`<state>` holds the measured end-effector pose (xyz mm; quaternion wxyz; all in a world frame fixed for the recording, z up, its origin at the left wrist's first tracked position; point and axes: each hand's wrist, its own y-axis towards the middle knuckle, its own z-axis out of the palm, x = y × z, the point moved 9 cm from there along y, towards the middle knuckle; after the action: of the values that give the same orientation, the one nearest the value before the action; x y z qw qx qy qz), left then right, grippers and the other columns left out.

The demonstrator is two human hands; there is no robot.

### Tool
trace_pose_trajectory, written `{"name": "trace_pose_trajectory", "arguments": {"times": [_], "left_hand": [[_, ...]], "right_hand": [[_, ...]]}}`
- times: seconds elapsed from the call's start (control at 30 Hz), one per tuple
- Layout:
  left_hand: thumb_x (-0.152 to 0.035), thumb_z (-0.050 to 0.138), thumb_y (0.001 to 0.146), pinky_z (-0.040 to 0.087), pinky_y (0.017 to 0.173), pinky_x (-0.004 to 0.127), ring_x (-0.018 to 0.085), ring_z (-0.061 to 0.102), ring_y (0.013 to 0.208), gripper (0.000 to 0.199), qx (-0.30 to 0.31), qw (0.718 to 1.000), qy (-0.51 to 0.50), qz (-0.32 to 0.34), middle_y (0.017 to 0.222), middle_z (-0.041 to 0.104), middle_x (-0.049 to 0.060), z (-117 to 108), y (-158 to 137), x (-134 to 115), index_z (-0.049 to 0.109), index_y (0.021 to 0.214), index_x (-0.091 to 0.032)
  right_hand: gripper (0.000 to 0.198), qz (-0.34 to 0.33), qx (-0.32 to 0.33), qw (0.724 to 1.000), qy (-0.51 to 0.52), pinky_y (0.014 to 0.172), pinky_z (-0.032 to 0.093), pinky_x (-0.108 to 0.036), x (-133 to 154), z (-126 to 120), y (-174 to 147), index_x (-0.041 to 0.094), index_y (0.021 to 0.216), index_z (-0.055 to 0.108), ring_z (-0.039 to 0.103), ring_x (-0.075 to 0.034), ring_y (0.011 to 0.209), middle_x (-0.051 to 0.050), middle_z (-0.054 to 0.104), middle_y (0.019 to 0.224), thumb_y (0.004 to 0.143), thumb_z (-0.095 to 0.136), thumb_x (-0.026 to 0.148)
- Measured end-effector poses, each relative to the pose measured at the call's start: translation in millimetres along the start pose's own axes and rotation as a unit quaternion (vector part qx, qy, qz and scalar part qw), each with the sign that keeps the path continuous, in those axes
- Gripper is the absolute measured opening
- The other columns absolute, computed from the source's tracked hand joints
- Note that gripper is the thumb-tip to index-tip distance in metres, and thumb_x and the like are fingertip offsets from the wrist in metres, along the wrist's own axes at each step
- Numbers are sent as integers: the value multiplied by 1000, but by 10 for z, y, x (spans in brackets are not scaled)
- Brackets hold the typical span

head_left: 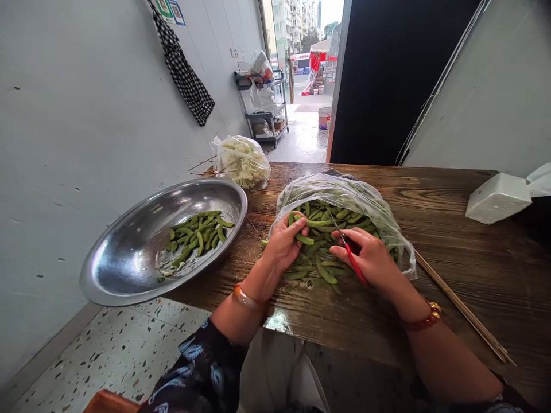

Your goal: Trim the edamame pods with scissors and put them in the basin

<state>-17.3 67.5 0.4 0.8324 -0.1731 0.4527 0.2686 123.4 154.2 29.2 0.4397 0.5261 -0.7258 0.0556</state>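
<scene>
My left hand is closed around a few green edamame pods in front of an open clear plastic bag. In my right hand is a pair of red-handled scissors, their blades pointing up and left toward the held pods. Many more pods fill the bag and spill from its mouth onto the wooden table. A large steel bowl stands to the left of my left hand, with a heap of pods and small trimmings in it.
Behind the bowl sits a clear bag of pale cauliflower with thin sticks beside it. Bamboo skewers lie to the right of the pod bag. A white tissue pack is at the far right. A wheeled cart stands near the doorway.
</scene>
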Motion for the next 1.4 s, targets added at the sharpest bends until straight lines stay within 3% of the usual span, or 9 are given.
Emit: {"name": "trace_pose_trajectory", "arguments": {"times": [0.13,0.47,0.77,0.97,1.13,1.27,1.4], "left_hand": [[-20,80,62,37,48,10,2,45,54,35,-10,999,-48,-5,66,51,-5,-9,-2,16,52,82,-15],[-27,77,68,35,46,14,3,43,52,30,37,999,20,-22,64,51,-5,164,-85,126,53,81,-15],[-30,76,70,35,48,14,4,44,53,30,49,998,31,-16,64,51,-4,163,-81,127,53,82,-15],[-30,76,70,34,46,13,3,43,52,31,40,998,34,-19,64,52,-5,137,-63,117,52,83,-15],[-27,75,69,35,44,14,3,47,52,30,5,1000,-5,-21,78,61,-1,27,-15,12,51,82,-15],[-30,72,71,32,41,15,3,42,44,28,20,998,-42,-47,59,50,-5,6,9,-19,48,77,-16],[-40,76,69,29,39,15,3,41,41,41,29,997,18,-67,55,46,-7,13,-14,25,41,70,-17]], "right_hand": [[39,5,16,1000,0,73,50,-33,-9,56,-7,17,107,67,63,-20,80,-6,65,90,84,63,48],[37,-12,-2,1000,3,74,50,-34,28,53,-8,18,105,66,62,-20,79,-6,64,90,83,64,47],[30,-27,-4,1000,0,75,50,-34,65,36,-4,20,101,67,62,-21,81,-6,65,88,86,62,45],[31,-23,5,1000,-2,77,50,-35,25,93,-9,19,100,68,64,-21,84,-7,68,91,85,63,45],[30,-15,-27,1000,-7,76,50,-35,11,-6,8,20,99,68,64,-22,83,-7,69,91,86,61,46],[32,14,-60,998,-2,70,49,-32,-8,-147,18,20,98,68,62,-20,76,-5,68,86,86,59,48],[34,28,-68,997,4,66,48,-31,-33,-198,19,20,98,69,60,-18,70,-5,67,84,86,58,50]]}}
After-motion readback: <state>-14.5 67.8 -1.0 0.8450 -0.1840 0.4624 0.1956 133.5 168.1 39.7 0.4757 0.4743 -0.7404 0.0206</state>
